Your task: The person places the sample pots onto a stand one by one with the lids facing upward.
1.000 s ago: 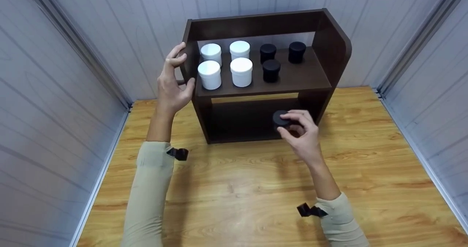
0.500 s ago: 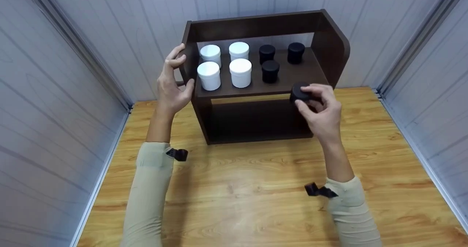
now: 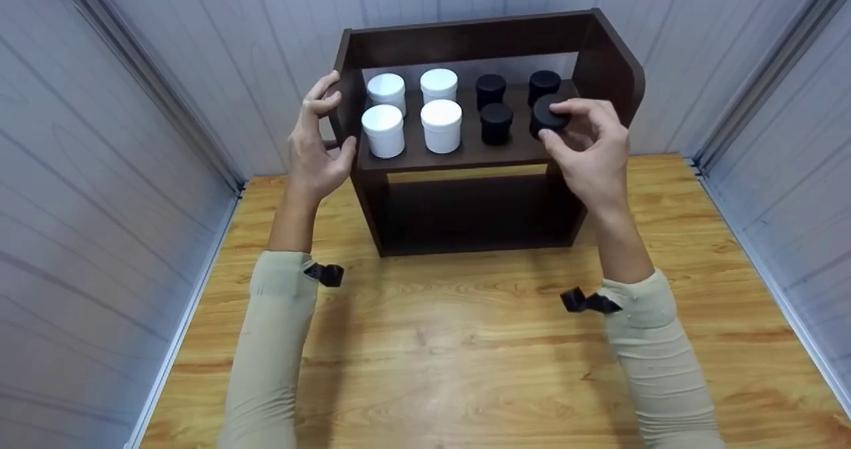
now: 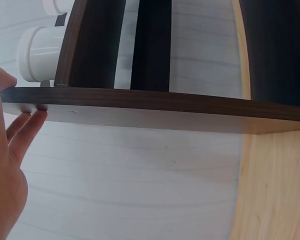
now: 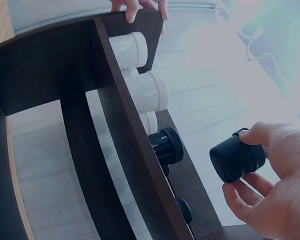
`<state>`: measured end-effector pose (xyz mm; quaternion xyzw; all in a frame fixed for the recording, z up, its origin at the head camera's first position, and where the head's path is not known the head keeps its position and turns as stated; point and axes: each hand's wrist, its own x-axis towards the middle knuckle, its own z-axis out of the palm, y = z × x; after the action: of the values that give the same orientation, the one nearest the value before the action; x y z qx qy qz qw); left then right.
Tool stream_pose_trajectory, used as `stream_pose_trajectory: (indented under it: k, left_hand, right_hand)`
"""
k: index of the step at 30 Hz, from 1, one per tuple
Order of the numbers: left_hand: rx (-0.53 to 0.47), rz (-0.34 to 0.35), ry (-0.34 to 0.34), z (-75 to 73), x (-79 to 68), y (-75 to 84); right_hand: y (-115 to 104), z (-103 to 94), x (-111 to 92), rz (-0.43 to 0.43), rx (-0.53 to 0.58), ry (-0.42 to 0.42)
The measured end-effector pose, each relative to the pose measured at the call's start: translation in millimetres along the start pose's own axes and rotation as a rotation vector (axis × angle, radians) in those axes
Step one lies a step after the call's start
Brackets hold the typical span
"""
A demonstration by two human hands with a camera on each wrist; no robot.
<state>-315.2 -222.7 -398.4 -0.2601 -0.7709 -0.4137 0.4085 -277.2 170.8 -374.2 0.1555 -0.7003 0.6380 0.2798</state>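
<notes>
My right hand [image 3: 595,153] pinches a black lidded jar [image 3: 549,113] between thumb and fingers, over the right front of the upper board. In the right wrist view this jar [image 5: 235,156] is apart from the board. A dark brown two-tier shelf [image 3: 465,163] carries several white lidded jars [image 3: 441,126] in two rows on its left half. Three more black jars [image 3: 496,123] stand to their right, one partly hidden behind the held jar. With its thumb on the inner side and fingers outside, my left hand [image 3: 316,149] grips the shelf's left side panel [image 4: 155,102].
Below the upper board is the lower compartment [image 3: 479,213]. The shelf stands on a wood-grain floor [image 3: 439,349], with pale panelled walls [image 3: 166,90] behind and on both sides. The shelf's right side panel [image 3: 615,80] rises beside my right hand.
My right hand has carried the black jar from in front of the lower compartment up and right, over the upper board. The left hand keeps its hold on the side panel.
</notes>
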Motion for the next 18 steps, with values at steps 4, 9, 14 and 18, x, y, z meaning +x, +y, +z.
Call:
stream_pose_trajectory:
  k: [4, 9, 14, 18]
  left_hand:
    - [-0.004, -0.007, -0.001, -0.6, 0.6, 0.0]
    - [-0.010, -0.013, 0.002, 1.7, 0.4, 0.3]
    - [-0.006, -0.008, 0.001, 0.1, -0.6, -0.1]
    - [-0.014, -0.010, 0.004, 1.1, -0.4, 0.6]
  right_hand:
    - [5, 0.4, 11, 0.008, -0.051, 0.006]
    - [13, -3.2, 22, 0.045, -0.156, 0.000]
    - [19, -1.6, 28, 0.094, -0.244, -0.010]
    - [24, -1.7, 31, 0.111, -0.280, -0.023]
